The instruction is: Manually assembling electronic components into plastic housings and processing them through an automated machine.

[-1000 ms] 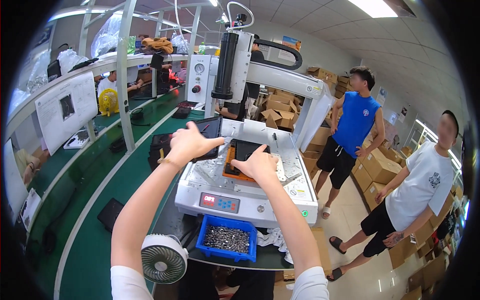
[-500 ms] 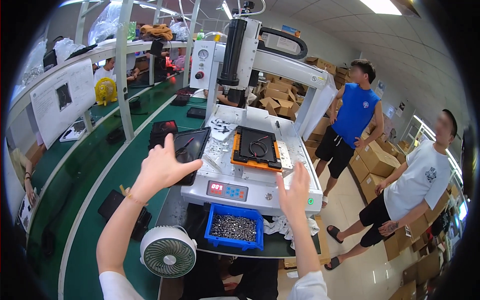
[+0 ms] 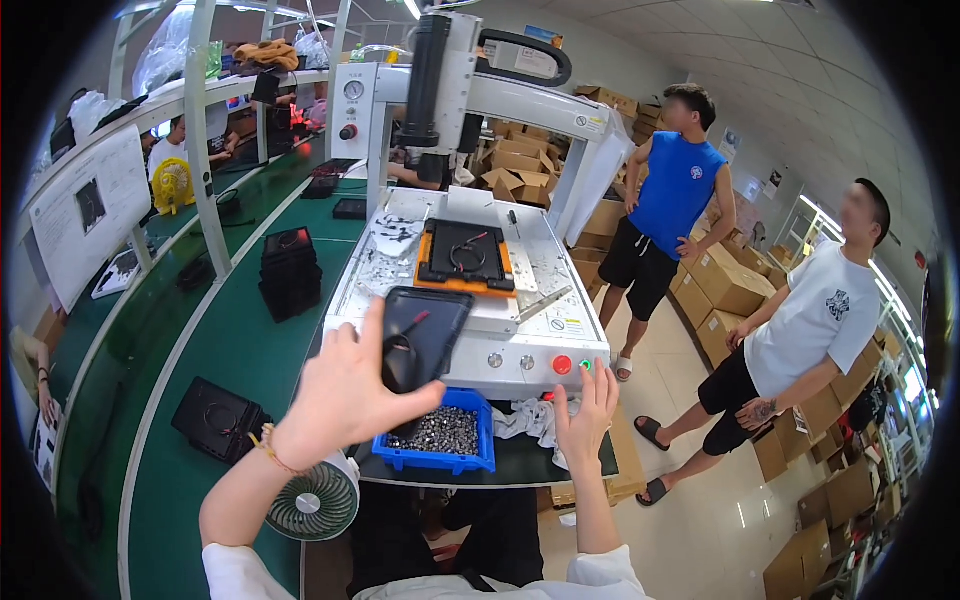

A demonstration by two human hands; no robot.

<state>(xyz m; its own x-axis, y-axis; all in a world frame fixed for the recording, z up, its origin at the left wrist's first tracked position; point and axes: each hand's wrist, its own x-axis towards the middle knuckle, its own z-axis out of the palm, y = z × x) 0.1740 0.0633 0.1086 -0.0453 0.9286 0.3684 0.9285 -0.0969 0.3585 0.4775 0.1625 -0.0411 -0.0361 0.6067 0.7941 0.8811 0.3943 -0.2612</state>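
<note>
In my left hand [image 3: 345,390] is a black rectangular plastic shell [image 3: 430,330], tilted, with a thin cable on its inner face. Its lower part hangs over a blue bin [image 3: 436,464] of small metal pieces. My right hand [image 3: 588,412] is open at the machine's front panel, fingers stretched up, fingertips at the green-lit button [image 3: 587,365]; whether they press it cannot be seen. Beside that is a red button [image 3: 562,365]. Another black shell [image 3: 480,262] with a coiled cable lies in an orange fixture [image 3: 425,272] on the machine's white bed [image 3: 370,262].
Stacks of black shells [image 3: 290,275] stand on the green bench [image 3: 200,335] at left. A round fan [image 3: 312,503] sits near my left forearm. White cloth [image 3: 525,420] lies right of the bin. Two people stand at right before cardboard boxes [image 3: 745,300].
The shell in my left hand has come lower and right, from beside the machine bed to over the bin. My right hand has moved down to the button panel; the view has shifted.
</note>
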